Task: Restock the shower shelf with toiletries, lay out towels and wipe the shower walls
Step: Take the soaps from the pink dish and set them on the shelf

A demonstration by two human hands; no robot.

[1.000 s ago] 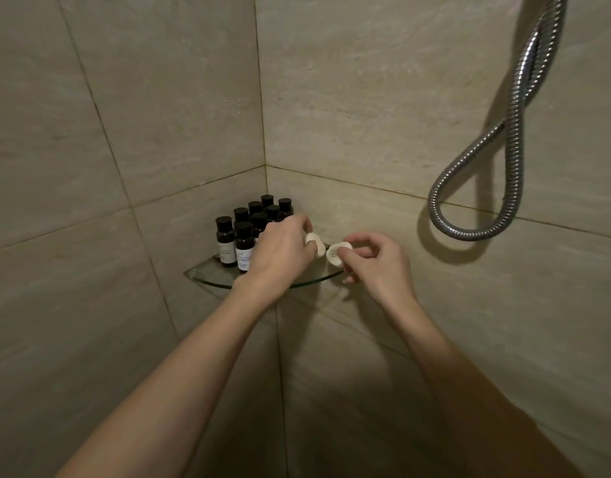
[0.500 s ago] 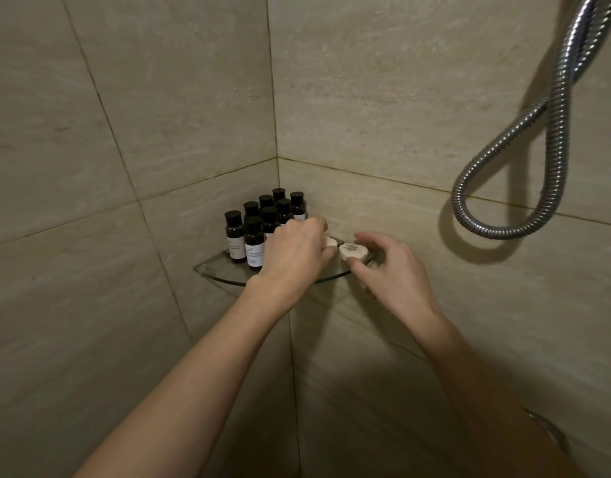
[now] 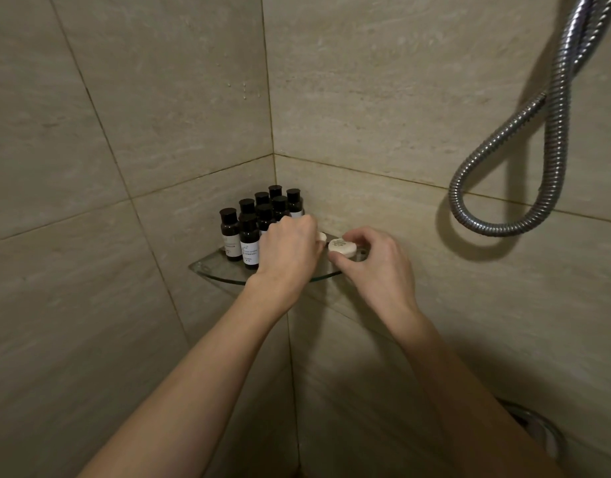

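Note:
A glass corner shelf (image 3: 214, 270) hangs where the two tiled walls meet. Several small dark bottles (image 3: 248, 243) with white labels stand on its left and back part. My right hand (image 3: 373, 267) pinches a round white soap (image 3: 342, 247) lying flat on the shelf's right side. My left hand (image 3: 290, 250) is curled over a second white soap (image 3: 320, 237) just left of it, which shows only at its edge; the fingers hide the rest.
A chrome shower hose (image 3: 524, 188) loops down the right wall. A round chrome fitting (image 3: 538, 429) shows low on the right wall behind my forearm. Beige tiles (image 3: 90, 167) cover both walls.
Both soaps were held on edge in front of the shelf a second ago; both hands have lowered them onto the glass, and the right one now lies flat.

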